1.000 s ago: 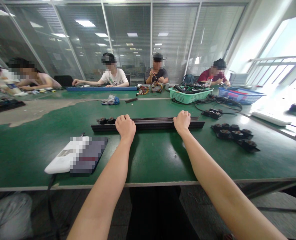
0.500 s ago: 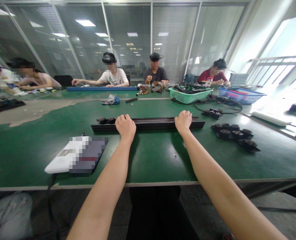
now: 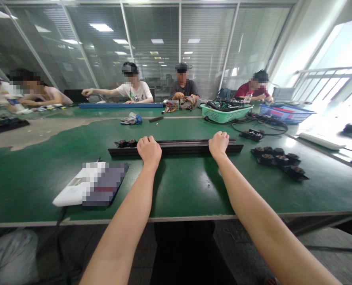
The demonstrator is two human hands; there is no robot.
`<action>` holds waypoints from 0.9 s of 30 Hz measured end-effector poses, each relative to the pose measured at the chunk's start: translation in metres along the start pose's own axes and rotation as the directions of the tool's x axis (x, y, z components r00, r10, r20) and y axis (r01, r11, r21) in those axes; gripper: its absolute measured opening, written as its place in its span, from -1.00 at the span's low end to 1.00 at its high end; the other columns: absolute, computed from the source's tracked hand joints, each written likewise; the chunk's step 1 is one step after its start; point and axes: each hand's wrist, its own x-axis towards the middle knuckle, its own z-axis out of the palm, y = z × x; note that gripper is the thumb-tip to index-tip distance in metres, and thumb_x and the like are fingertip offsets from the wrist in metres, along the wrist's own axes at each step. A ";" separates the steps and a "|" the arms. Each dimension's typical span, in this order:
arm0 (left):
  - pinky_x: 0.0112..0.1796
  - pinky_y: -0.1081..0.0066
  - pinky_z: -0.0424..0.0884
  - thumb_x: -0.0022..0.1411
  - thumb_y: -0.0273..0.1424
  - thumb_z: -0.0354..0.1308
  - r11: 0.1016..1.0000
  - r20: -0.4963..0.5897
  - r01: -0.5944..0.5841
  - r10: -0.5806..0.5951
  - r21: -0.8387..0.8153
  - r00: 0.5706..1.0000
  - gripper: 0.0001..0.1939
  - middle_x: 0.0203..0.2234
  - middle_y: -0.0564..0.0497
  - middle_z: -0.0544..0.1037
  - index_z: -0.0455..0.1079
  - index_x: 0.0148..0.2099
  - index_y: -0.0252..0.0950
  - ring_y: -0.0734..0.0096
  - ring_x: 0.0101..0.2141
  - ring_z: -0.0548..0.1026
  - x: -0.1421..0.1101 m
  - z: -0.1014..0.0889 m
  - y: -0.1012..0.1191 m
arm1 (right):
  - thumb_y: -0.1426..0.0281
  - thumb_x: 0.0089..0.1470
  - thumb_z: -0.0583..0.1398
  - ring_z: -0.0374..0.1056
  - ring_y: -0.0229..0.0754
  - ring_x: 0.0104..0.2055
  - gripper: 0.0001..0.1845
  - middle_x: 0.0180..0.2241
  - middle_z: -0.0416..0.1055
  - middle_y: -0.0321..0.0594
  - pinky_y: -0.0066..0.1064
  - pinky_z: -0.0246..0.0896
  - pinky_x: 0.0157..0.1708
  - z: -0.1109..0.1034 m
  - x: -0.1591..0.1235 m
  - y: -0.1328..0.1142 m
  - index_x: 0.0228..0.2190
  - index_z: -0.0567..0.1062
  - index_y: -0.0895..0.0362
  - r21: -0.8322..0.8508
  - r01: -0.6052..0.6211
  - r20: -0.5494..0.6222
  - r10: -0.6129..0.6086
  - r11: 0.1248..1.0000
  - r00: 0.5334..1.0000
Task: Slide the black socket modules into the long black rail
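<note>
A long black rail (image 3: pixel 184 149) with a channel along it lies crosswise on the green table. My left hand (image 3: pixel 150 151) is closed over it left of its middle, knuckles up. Toward its right end, my right hand (image 3: pixel 219 143) grips the same rail from above. The fingertips of both hands are hidden behind the rail. Two small round dark parts (image 3: pixel 127 143) sit in the channel at the left end, beside my left hand. Several similar black parts with round tops (image 3: pixel 278 157) lie in a group to the right of my right hand.
A green basket (image 3: pixel 223 114) of black cables stands at the back right, beside a blue basket (image 3: pixel 295 115). A white and dark flat item (image 3: pixel 71 192) lies front left. A crumpled cloth (image 3: pixel 132 118) is beyond the rail. Several people sit across the table (image 3: pixel 178 190).
My right hand has shifted very slightly right on the rail; my left hand stays put. Across the table, a person in white has moved an outstretched arm a little to the left.
</note>
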 end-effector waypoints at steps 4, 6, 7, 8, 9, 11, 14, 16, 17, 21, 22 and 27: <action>0.17 0.05 0.32 0.44 -0.44 -0.03 1.000 0.000 0.002 -0.002 0.001 1.000 -0.67 0.05 -0.34 0.54 0.47 0.11 -0.39 -0.15 0.14 0.44 0.000 -0.001 0.001 | 0.58 0.24 0.11 0.29 0.24 0.21 -0.61 0.12 0.38 0.42 -0.08 0.21 0.18 -0.006 -0.001 -0.003 0.07 0.44 0.44 -0.039 -0.006 0.027 0.007 0.999 1.000; 0.16 0.04 0.32 0.43 -0.44 -0.03 1.000 0.005 0.002 -0.002 0.000 1.000 -0.66 0.05 -0.35 0.54 0.47 0.11 -0.39 -0.16 0.14 0.43 0.000 -0.002 0.001 | 0.59 0.26 0.09 0.29 0.23 0.22 -0.60 0.14 0.38 0.42 -0.09 0.22 0.18 -0.009 0.000 -0.004 0.09 0.43 0.44 -0.044 -0.015 0.053 0.017 0.999 0.998; 0.16 0.04 0.32 0.43 -0.44 -0.03 1.000 0.007 0.002 -0.002 -0.001 1.000 -0.66 0.05 -0.35 0.54 0.46 0.11 -0.39 -0.16 0.14 0.43 -0.001 -0.002 0.001 | 0.61 0.26 0.07 0.30 0.22 0.22 -0.59 0.15 0.38 0.41 -0.10 0.22 0.18 -0.010 0.001 -0.005 0.10 0.43 0.43 -0.045 -0.019 0.068 0.022 0.999 0.997; 0.16 0.03 0.31 0.43 -0.44 -0.03 1.000 0.010 0.002 -0.002 -0.002 1.000 -0.66 0.05 -0.35 0.54 0.46 0.11 -0.39 -0.16 0.14 0.43 -0.001 -0.002 0.001 | 0.62 0.27 0.06 0.30 0.20 0.23 -0.58 0.16 0.38 0.41 -0.11 0.23 0.18 -0.012 0.003 -0.005 0.12 0.43 0.43 -0.048 -0.019 0.084 0.023 0.999 0.996; 0.16 0.03 0.31 0.43 -0.44 -0.04 1.000 0.012 0.003 -0.003 -0.004 1.000 -0.66 0.05 -0.35 0.54 0.46 0.11 -0.39 -0.16 0.14 0.43 -0.001 -0.002 0.001 | 0.63 0.27 0.05 0.30 0.20 0.24 -0.57 0.17 0.38 0.40 -0.11 0.23 0.18 -0.013 0.004 -0.004 0.13 0.42 0.42 -0.052 -0.017 0.101 0.022 0.999 0.995; 0.17 0.03 0.31 0.44 -0.44 -0.05 1.000 0.013 0.004 -0.004 -0.005 1.000 -0.66 0.05 -0.35 0.54 0.46 0.11 -0.39 -0.16 0.14 0.43 -0.001 -0.002 0.001 | 0.62 0.26 0.09 0.30 0.19 0.25 -0.55 0.19 0.37 0.39 -0.12 0.24 0.18 -0.016 0.009 -0.003 0.16 0.40 0.43 -0.061 -0.006 0.139 0.014 0.998 0.990; 0.17 0.04 0.31 0.44 -0.44 -0.06 1.000 0.011 0.006 -0.006 -0.005 1.000 -0.65 0.05 -0.35 0.54 0.46 0.11 -0.39 -0.15 0.14 0.43 -0.001 -0.002 0.001 | 0.57 0.23 0.20 0.32 0.17 0.22 -0.55 0.17 0.39 0.36 -0.16 0.25 0.16 -0.018 0.017 0.004 0.14 0.42 0.42 -0.072 0.025 0.186 -0.011 0.997 0.983; 0.17 0.03 0.31 0.44 -0.44 -0.07 1.000 0.008 0.007 -0.007 -0.007 1.000 -0.65 0.06 -0.34 0.54 0.46 0.11 -0.38 -0.15 0.14 0.43 -0.001 -0.002 0.001 | 0.52 0.19 0.27 0.36 0.14 0.15 -0.59 0.11 0.44 0.26 -0.16 0.27 0.14 -0.017 0.023 0.011 0.07 0.48 0.34 -0.062 0.059 0.196 -0.045 0.996 0.979; 0.17 0.03 0.31 0.44 -0.44 -0.07 1.000 0.007 0.008 -0.008 -0.010 1.000 -0.65 0.06 -0.34 0.54 0.46 0.11 -0.37 -0.15 0.14 0.43 -0.001 -0.002 0.001 | 0.49 0.17 0.30 0.38 0.12 0.11 -0.64 0.06 0.47 0.19 -0.15 0.28 0.12 -0.016 0.026 0.015 0.01 0.50 0.29 -0.048 0.078 0.197 -0.068 0.996 0.978; 0.18 0.01 0.31 0.44 -0.44 -0.07 1.000 0.008 0.009 -0.009 -0.030 1.000 -0.65 0.06 -0.36 0.53 0.46 0.11 -0.37 -0.16 0.15 0.42 -0.001 -0.002 0.001 | 0.40 0.12 0.36 0.38 0.09 -0.05 -0.84 -0.16 0.49 0.00 -0.11 0.29 0.04 -0.007 0.030 0.035 -0.26 0.51 0.16 0.075 0.165 0.139 -0.174 0.983 0.975; 0.18 0.00 0.31 0.44 -0.45 -0.07 0.999 0.008 0.010 -0.009 -0.033 1.000 -0.65 0.06 -0.37 0.53 0.46 0.11 -0.37 -0.16 0.15 0.42 -0.001 -0.002 0.001 | 0.38 0.13 0.35 0.36 0.09 -0.06 -0.86 -0.19 0.47 -0.02 -0.10 0.29 0.04 -0.004 0.029 0.039 -0.30 0.49 0.13 0.112 0.194 0.108 -0.206 0.975 0.973; 0.17 0.01 0.31 0.42 -0.45 -0.06 1.000 0.005 0.003 -0.003 -0.026 1.000 -0.65 0.05 -0.36 0.54 0.47 0.11 -0.36 -0.15 0.15 0.43 -0.001 -0.003 0.001 | 0.35 0.15 0.28 0.29 0.12 -0.02 -0.88 -0.19 0.44 -0.02 -0.04 0.21 0.12 0.004 0.021 0.052 -0.28 0.44 0.09 0.212 0.264 0.005 -0.271 0.941 0.963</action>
